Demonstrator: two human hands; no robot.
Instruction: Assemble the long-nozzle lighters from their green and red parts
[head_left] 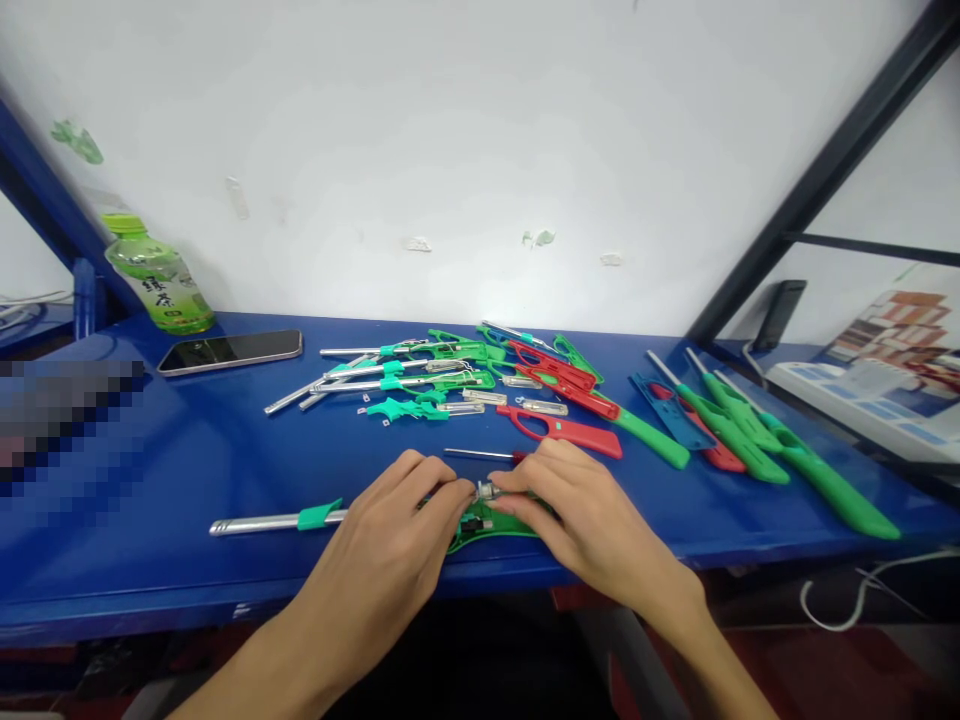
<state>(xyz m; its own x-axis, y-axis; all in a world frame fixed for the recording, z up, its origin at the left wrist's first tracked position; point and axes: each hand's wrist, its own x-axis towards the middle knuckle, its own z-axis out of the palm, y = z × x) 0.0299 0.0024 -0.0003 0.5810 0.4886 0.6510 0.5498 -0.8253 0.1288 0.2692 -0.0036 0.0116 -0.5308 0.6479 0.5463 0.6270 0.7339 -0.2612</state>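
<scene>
Near the table's front edge lies a partly assembled long-barrelled lighter, its silver barrel [259, 523] pointing left through a teal collar. Its open green handle shell [491, 538] sits under my fingers, with dark inner parts showing. My left hand [401, 525] is closed over the lighter's middle, fingertips pressed together; whatever they hold is hidden. Thumb and fingers of my right hand [589, 505] pinch a small metal fitting [487, 489], close against the left fingertips. Just behind my hands rests a screwdriver [480, 455], its red handle partly covered by the right hand.
Behind lie loose lighter barrels [367, 375], clear fuel tanks [544, 407], teal triggers [405, 408] and red handle shells [570, 435]. Several green lighters [832, 480] lie right. A phone [231, 350] and a green bottle [161, 280] are at left. A white wall [450, 150] rises behind.
</scene>
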